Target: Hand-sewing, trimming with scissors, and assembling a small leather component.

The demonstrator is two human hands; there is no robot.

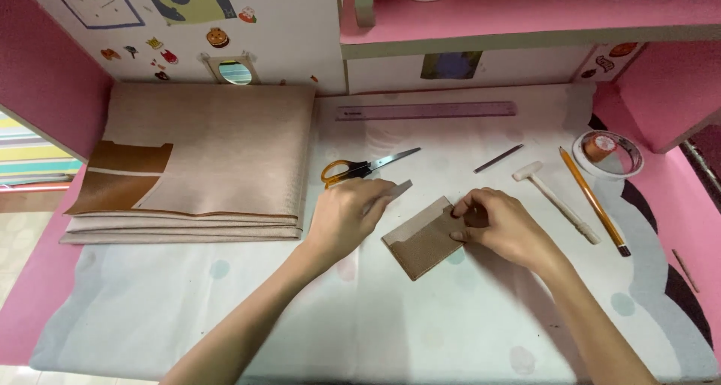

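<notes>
A small brown folded leather piece lies flat on the pale desk mat. My right hand pinches its upper right corner, fingers pressed onto it. Just left of the piece, my left hand grips a thin flat metal tool whose blade tip points toward the piece's upper left edge. Yellow-handled scissors lie just beyond my left hand, blades pointing right.
A stack of folded beige and brown leather sheets fills the left. A long ruler lies at the back. A thin metal rod, a small white mallet, a pencil and a round tin sit at right. A pink shelf overhangs.
</notes>
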